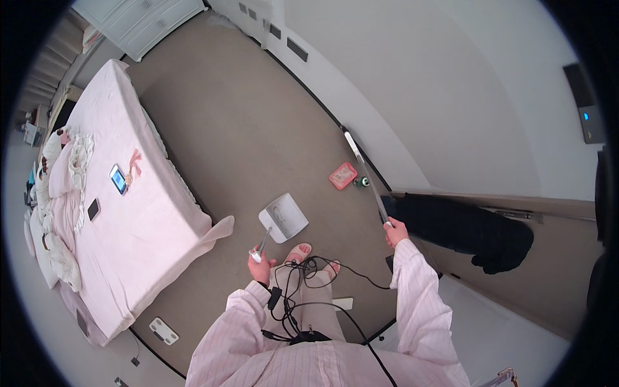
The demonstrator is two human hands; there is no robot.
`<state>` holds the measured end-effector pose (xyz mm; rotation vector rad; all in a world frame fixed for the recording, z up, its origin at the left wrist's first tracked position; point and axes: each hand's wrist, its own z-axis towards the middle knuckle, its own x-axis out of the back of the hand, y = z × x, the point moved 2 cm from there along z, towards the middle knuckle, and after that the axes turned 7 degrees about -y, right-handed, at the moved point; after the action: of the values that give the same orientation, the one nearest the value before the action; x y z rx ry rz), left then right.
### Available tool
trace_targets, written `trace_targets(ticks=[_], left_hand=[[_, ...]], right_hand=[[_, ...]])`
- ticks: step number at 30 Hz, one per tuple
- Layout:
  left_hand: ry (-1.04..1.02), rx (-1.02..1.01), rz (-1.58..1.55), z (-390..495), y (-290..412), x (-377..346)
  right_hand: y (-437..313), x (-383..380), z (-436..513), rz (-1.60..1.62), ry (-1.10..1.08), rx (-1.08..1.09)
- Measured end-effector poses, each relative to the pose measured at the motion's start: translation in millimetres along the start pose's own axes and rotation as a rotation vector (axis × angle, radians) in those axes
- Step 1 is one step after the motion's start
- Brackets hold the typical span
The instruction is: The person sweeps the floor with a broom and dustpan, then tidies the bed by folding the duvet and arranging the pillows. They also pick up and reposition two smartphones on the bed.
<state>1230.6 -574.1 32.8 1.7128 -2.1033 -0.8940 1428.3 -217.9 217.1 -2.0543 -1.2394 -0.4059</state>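
Observation:
My left hand [260, 267] is closed around the handle of a white long-handled dustpan [290, 209], whose pan rests on the floor before my feet with some dark debris in it. With my right hand [396, 232] I grip the long grey handle of a broom [371, 178]. Its narrow white head lies at the black baseboard along the wall; the bristles cannot be made out. Left of the broom's handle, a pink plastic tray [343, 175] with pale contents sits on the floor, beside a green can [361, 182].
A bed with a pink sheet [159, 232] stands at the left, bearing phones. Dark clothing [464, 232] hangs by the door at the right. Black cables [309, 273] hang before my legs. A white scale [164, 331] lies at lower left, a white dresser [145, 24] stands far off.

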Motion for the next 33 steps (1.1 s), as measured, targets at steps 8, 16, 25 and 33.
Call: trace_targets(ticks=[8, 16, 25, 33], left_hand=[[0.024, -0.048, 0.026, -3.7, -6.5, 0.9], [0.018, -0.078, -0.016, -7.1, -13.7, 1.7], [0.034, -0.115, 0.027, 0.4, -25.0, 5.0], [0.177, -0.188, 0.173, -2.5, -14.9, 0.0]], right_hand=[[4.4, -16.0, 51.9, -0.028, 0.088, 0.001], [-26.3, -83.4, 70.6, -0.273, -0.028, 0.149], [27.6, -107.7, -5.7, -0.711, -0.145, 0.241], [12.4, 25.5, -101.3, 0.144, -0.624, -0.258]])
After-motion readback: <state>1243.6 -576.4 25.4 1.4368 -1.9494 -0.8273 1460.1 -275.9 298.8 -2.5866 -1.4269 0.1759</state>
